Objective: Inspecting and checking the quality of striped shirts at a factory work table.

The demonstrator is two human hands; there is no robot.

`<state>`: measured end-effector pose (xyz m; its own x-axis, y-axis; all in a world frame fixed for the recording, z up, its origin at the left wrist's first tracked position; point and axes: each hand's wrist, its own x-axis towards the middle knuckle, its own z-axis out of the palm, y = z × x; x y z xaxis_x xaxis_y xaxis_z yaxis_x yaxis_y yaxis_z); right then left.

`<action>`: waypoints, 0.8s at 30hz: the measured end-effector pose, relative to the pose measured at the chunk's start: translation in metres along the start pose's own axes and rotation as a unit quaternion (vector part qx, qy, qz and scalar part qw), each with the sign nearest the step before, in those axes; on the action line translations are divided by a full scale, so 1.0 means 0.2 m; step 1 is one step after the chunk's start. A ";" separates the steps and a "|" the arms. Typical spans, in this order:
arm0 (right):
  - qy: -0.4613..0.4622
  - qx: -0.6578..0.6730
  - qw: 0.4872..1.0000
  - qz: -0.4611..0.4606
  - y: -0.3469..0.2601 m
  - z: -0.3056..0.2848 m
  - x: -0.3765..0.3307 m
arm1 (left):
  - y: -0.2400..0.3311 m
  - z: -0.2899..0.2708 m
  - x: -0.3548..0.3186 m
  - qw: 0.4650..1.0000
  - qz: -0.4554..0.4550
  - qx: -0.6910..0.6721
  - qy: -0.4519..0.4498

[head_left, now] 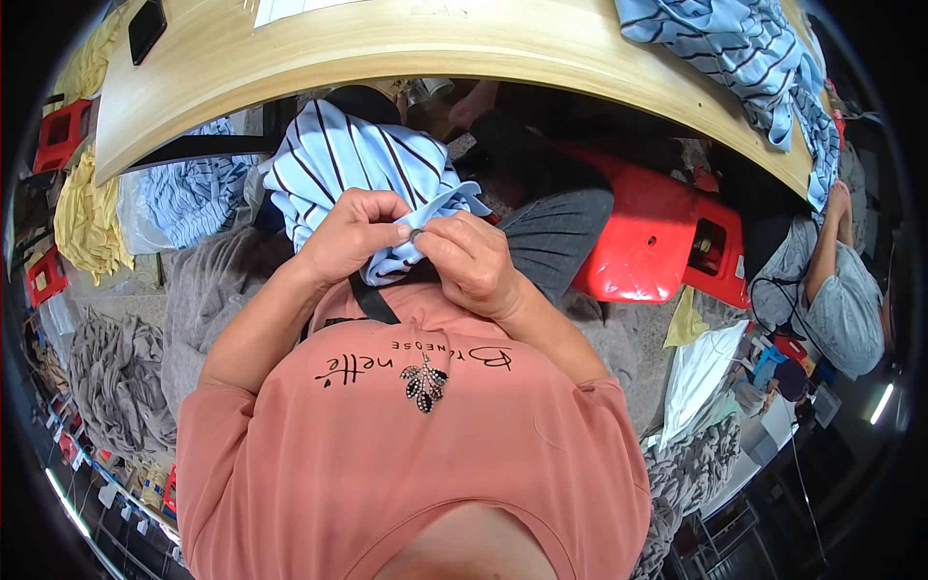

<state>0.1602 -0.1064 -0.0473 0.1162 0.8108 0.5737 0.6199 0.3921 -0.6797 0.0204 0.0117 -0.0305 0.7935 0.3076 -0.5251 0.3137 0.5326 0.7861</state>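
Note:
A light blue garment with dark stripes lies bunched over my lap, below the table's near edge. My left hand pinches its plain blue edge from the left. From the right, my right hand grips the same edge, its fingers curled. The two sets of fingertips almost meet at a small dark round button, partly covered by them. Most of the cloth hangs loose beyond my hands.
Ahead curves a wooden table with a black phone and more striped garments. A red plastic stool stands at the right; another person sits beyond it. Yellow cloth and grey cloth are heaped at the left.

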 end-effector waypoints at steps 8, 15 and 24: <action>-0.059 0.024 0.996 0.069 0.02 0.01 0.00 | -0.03 -0.01 -0.01 0.998 0.033 0.052 0.030; -0.095 0.174 0.964 0.176 0.04 0.05 0.01 | -0.04 0.02 -0.05 0.958 0.092 0.253 0.102; -0.039 0.101 0.962 0.250 -0.02 0.06 0.03 | -0.07 0.09 -0.03 0.891 0.212 0.352 0.192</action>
<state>0.1487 -0.0976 -0.0468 0.2977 0.9469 0.1211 0.3380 0.0141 -0.9410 0.0197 -0.0118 -0.0328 0.7240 0.6828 -0.0980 0.3839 -0.2808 0.8796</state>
